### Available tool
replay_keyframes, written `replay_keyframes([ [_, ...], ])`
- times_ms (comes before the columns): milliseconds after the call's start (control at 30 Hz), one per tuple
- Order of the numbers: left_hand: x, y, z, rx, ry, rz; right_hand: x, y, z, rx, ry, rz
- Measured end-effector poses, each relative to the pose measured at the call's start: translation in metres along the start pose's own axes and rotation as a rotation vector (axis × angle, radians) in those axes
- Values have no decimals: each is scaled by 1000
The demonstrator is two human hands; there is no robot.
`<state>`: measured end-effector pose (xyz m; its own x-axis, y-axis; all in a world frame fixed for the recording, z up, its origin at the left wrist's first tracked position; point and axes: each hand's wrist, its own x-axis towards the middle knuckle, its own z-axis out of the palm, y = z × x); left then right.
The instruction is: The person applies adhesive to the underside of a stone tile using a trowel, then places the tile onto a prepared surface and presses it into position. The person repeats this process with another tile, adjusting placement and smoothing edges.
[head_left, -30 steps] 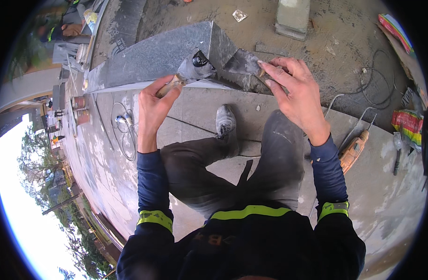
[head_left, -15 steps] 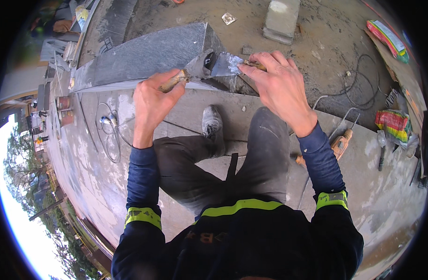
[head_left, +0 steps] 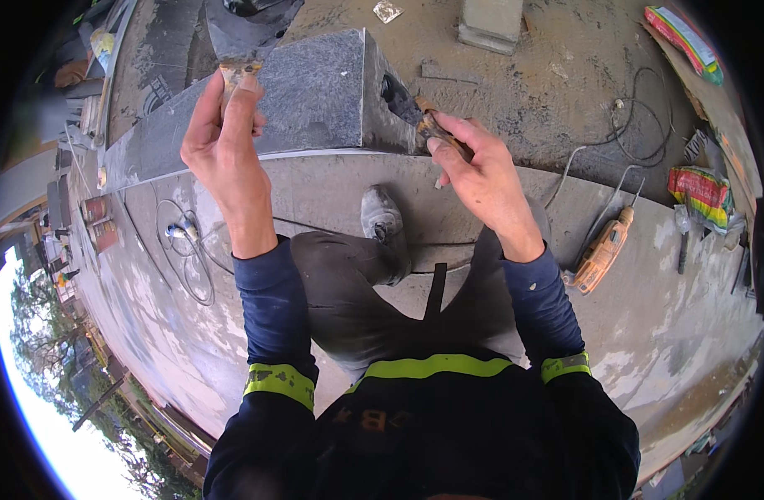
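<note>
Paste [head_left: 245,7], dark and glossy, sits at the far end of the broad scraper [head_left: 236,40] whose handle my left grip [head_left: 229,142] pinches. My right grip [head_left: 484,177] is closed around a second scraper [head_left: 438,133], its dark blade at the end face of the stone block; contact I cannot tell. I judge this the spreading step; next seems to call for a flat, light stroke, the loaded blade held level. The stone block [head_left: 315,87] lies just beyond and between my grips, grey, speckled, straight-edged.
</note>
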<state>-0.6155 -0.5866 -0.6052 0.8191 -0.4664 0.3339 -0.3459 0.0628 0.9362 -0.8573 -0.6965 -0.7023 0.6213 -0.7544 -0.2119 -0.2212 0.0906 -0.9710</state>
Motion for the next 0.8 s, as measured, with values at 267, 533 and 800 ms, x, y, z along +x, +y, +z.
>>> replay_keyframes([
  [267, 31, 0, 27, 9, -78, -256, -18, -69, 11, -107, 112, 227],
  [533, 44, 93, -25, 233, -303, -557, -15, -122, 55, -245, 266, 260],
  [800, 89, 145, -47, 298, -419, -709, 17, -149, 97, -373, 408, 329],
])
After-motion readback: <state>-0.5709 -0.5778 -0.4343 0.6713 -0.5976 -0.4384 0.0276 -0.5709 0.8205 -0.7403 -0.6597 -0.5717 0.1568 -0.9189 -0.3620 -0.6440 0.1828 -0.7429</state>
